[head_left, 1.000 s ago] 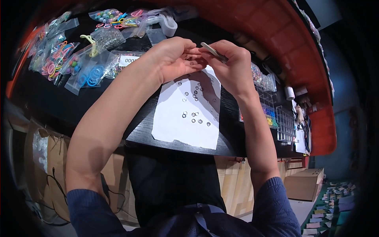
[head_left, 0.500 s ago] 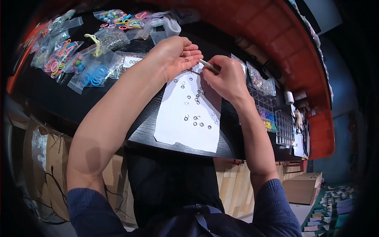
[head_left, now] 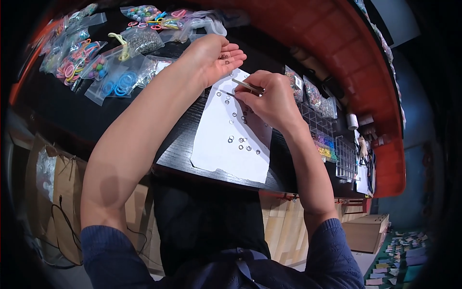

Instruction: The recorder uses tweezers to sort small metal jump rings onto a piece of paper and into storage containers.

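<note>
My left hand [head_left: 211, 59] is palm up over the top of a white paper sheet [head_left: 219, 156], its fingers stretched out. A few small metal rings [head_left: 224, 57] rest on those fingers. In my right hand [head_left: 276, 98] is a pair of metal tweezers [head_left: 248, 86], pinched between thumb and fingers. The two tips point left and stand apart, over the upper part of the paper. Between the tips I see no ring. Several more small metal rings [head_left: 248, 148] lie scattered on the sheet; my right hand hides part of it.
Clear bags of blue rings [head_left: 126, 83], coloured bands [head_left: 79, 62] and beads [head_left: 139, 13] cover the black table's far left. At the right stand clear compartment boxes [head_left: 321, 139], bags of small coloured pieces [head_left: 315, 94] and a white spool [head_left: 352, 121]. A red wall [head_left: 327, 33] rises behind.
The tweezers have moved away from my left fingers, down and left over the paper, and their tips have spread. My left hand has shifted slightly up.
</note>
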A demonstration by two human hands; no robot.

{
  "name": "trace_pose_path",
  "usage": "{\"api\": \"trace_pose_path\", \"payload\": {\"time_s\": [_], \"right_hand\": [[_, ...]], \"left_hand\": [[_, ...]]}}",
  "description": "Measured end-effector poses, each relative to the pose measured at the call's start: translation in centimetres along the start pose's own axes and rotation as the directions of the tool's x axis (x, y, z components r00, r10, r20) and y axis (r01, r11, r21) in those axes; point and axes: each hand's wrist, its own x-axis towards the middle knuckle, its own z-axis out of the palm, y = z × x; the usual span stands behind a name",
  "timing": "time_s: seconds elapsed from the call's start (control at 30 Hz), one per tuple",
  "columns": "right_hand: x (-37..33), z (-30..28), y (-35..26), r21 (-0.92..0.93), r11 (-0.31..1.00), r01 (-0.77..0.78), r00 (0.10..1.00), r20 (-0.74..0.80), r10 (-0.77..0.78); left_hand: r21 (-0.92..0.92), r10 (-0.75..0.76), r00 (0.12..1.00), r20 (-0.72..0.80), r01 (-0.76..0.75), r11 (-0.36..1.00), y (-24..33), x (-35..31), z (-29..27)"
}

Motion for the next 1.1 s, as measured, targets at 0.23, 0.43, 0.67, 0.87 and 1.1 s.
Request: {"api": "trace_pose_path", "payload": {"time_s": [0.23, 0.43, 0.67, 0.87, 1.1], "right_hand": [[-0.3, 0.4, -0.1, 0.002, 0.999, 0.048, 0.999, -0.009, -0.048], [-0.5, 1.1, -0.9, 0.115, 0.980, 0.162, 0.985, 0.048, -0.168], [-0.6, 1.5, -1.0, -0.141, 0.887, 0.439, 0.898, 0.072, -0.433], [-0.1, 0.3, -0.3, -0.014, 0.954, 0.298, 0.946, -0.131, -0.297], [1.3, -0.3, 0.3, 0.001, 0.972, 0.236, 0.905, -0.364, -0.219]], "left_hand": [[0.014, 0.002, 1.000, 0.022, -0.002, 1.000, 0.1, 0.0, -0.1], [0.016, 0.006, 0.999, 0.054, -0.007, 1.000, 0.2, 0.3, -0.3], [0.005, 0.013, 0.998, 0.059, -0.013, 1.000, 0.2, 0.1, -0.1], [0.028, -0.017, 0.999, 0.049, 0.016, 0.999, 0.3, -0.3, 0.3], [0.063, -0.174, 0.970, 0.171, 0.166, 0.984, -0.5, -1.0, 0.8]]}}
